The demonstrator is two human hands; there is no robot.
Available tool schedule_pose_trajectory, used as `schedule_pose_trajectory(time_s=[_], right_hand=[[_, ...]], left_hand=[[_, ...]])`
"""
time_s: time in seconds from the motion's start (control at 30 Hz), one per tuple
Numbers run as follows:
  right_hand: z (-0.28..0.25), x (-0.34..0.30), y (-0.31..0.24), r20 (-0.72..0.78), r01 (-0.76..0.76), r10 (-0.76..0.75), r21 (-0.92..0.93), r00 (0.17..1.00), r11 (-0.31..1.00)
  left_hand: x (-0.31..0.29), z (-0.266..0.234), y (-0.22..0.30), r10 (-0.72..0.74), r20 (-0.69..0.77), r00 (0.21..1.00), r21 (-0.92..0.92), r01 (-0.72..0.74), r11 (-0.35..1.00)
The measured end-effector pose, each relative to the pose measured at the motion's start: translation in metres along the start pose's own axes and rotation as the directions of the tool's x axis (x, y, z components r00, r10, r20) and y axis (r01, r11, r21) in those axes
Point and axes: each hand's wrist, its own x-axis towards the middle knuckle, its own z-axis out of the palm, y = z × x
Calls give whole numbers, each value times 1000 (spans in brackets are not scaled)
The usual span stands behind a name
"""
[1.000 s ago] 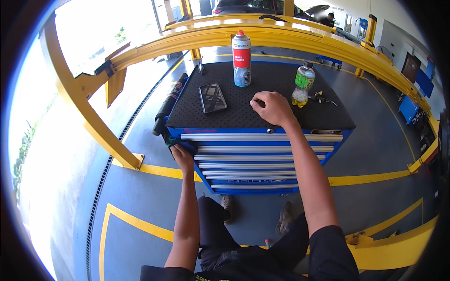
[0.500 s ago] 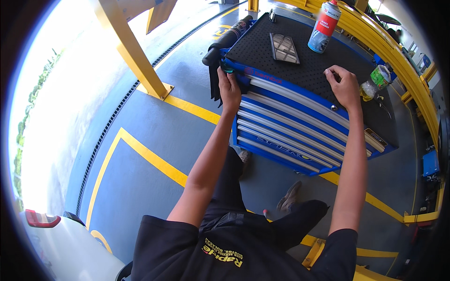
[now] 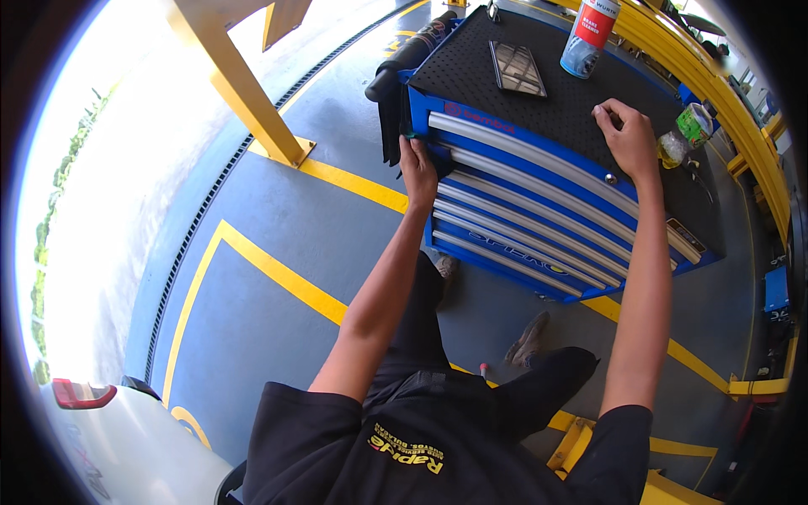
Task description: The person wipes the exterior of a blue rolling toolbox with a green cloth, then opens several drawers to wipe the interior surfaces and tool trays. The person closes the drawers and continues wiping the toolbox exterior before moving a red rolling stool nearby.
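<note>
We stood at a blue tool cabinet (image 3: 539, 172) with long silver drawer handles, set directly in front of us and tilted in our view. A black dotted mat (image 3: 471, 59) covered its top. Along its left side we saw a dark tubular object (image 3: 408, 59), with black strips (image 3: 390, 130) hanging beneath. A spray can (image 3: 587, 42) stood toward the mat's rear, its top cut off by the view. Our left hand (image 3: 418, 172) was at the cabinet's front left corner, fingers close together; we could not tell what they gripped. Our right hand (image 3: 627, 139) was over the mat's front edge, fingers curled, thumb near the forefinger. Beside it stood a green-labelled bottle (image 3: 693, 126). A flat rectangular case (image 3: 518, 69) lay left of the can, and a small metal part (image 3: 699, 178) near the bottle.
</note>
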Motion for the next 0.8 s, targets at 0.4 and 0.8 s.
schedule_pose_trajectory(time_s=[0.4, 0.8], right_hand=[[15, 0, 29, 0, 83, -83, -58, 997, 995], [18, 9, 10, -32, 60, -60, -9, 998, 998]], left_hand=[[-15, -5, -57, 173, 13, 985, 153, -173, 973], [-135, -41, -212, -343, 59, 937, 258, 318, 912]])
